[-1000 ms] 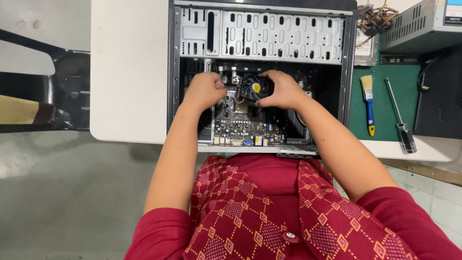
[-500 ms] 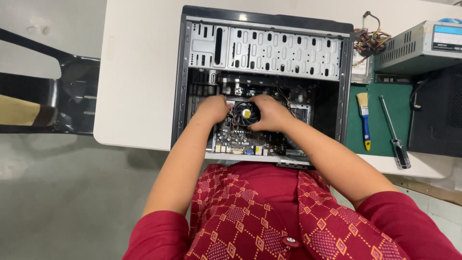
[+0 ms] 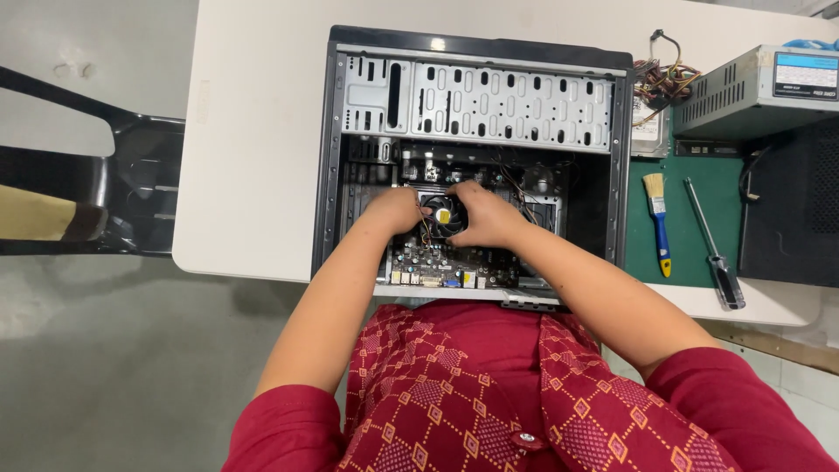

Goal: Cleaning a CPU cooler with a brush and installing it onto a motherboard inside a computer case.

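You are gripping the fan with both hands inside the open case lying on the counter. Your left hand is closing narrow on its left edge; your right hand is clasping its right edge. The fan is sitting between them, on the board just nearer you. Judgement: light, rigid frame, fragile blades and thin wires; hold by the outer frame only. Brush and screwdriver are lying well right of your right hand.
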